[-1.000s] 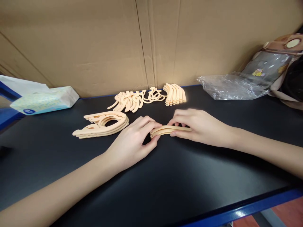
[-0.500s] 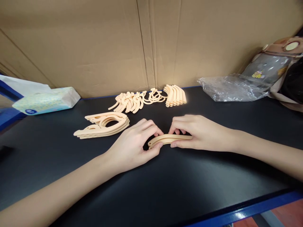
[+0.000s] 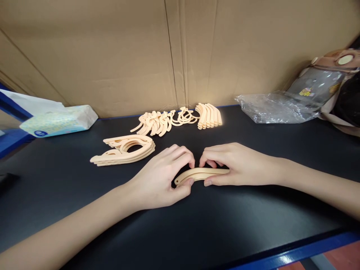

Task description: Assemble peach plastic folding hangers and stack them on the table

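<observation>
Two curved beige plastic hanger arms [image 3: 200, 171] lie side by side on the black tabletop, one against the other. My left hand [image 3: 164, 178] holds their left end, thumb on the near side and index finger bent over the far side. The right end is gripped by my right hand [image 3: 237, 165], between thumb and curled fingers, which hide the tip. A small hole shows at the left end of one arm. Beyond my left hand lies a stack of folded beige hangers [image 3: 137, 153], several deep.
Along the back are a pile of small curved beige pieces [image 3: 153, 123], beige hooks [image 3: 184, 116] and a row of hanger arms [image 3: 209, 117]. A tissue pack [image 3: 62, 122] stands left; a clear plastic bag [image 3: 277, 108] and a bottle [image 3: 315, 84] are at right. Cardboard [image 3: 126, 56] walls the back.
The two arms have come closer together between my hands, and my left index fingertip has lifted slightly. The whole view has shifted a little.
</observation>
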Demonstrator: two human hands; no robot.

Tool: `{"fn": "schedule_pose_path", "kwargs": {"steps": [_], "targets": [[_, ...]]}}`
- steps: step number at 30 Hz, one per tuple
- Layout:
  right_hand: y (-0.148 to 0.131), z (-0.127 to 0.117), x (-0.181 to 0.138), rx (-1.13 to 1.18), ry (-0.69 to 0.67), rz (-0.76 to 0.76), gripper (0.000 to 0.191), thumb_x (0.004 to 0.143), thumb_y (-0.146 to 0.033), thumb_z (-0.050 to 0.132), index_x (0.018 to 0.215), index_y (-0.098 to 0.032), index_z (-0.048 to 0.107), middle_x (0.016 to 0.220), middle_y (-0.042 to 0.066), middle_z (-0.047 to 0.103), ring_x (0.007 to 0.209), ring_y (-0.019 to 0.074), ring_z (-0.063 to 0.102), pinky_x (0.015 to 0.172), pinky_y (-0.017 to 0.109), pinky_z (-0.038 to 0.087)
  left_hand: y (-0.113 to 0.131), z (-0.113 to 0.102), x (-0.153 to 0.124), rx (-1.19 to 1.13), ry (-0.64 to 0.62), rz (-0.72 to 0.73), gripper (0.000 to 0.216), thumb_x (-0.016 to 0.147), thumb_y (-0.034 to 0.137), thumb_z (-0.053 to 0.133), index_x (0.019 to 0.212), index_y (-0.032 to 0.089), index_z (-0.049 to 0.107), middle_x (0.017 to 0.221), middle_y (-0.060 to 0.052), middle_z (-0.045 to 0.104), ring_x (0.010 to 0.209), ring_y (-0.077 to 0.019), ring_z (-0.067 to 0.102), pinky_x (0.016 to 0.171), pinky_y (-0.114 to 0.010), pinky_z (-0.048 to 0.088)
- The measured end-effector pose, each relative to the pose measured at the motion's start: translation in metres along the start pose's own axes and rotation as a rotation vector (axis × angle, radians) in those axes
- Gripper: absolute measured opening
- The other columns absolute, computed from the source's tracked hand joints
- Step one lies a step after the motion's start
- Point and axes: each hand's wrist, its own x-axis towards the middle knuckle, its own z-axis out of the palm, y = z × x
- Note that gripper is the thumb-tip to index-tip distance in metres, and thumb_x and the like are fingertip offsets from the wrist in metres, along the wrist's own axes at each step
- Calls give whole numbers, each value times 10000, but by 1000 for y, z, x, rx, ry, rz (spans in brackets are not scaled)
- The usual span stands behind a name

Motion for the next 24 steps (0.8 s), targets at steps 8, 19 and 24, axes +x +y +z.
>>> {"fn": "schedule_pose_path", "kwargs": {"steps": [8,19,24], "targets": [[0,0,1,14,6,2,251,848,-439,609,914,-198,592,778,-32,555,645,102,490,580,225,338,0,-3,-3,-21,11,16,137,911,262,465,1000,202,550,1063,-52,599,945,-208,530,813,-344,447],[-1,0,0,-36,7,-19,250,855,-447,604,886,-199,602,773,-31,557,657,103,496,586,232,337,-15,2,-7,229,92,28,362,964,183,370,1287,145,529,1350,-109,555,1270,-226,494,1026,-391,451],[-5,1,1,-53,-12,-12,267,850,-466,603,847,-199,594,751,-35,561,643,102,499,572,240,321,-14,2,-7,239,78,-42,377,963,199,356,1293,151,531,1370,-113,541,1270,-239,501,1026,-426,459]]}}
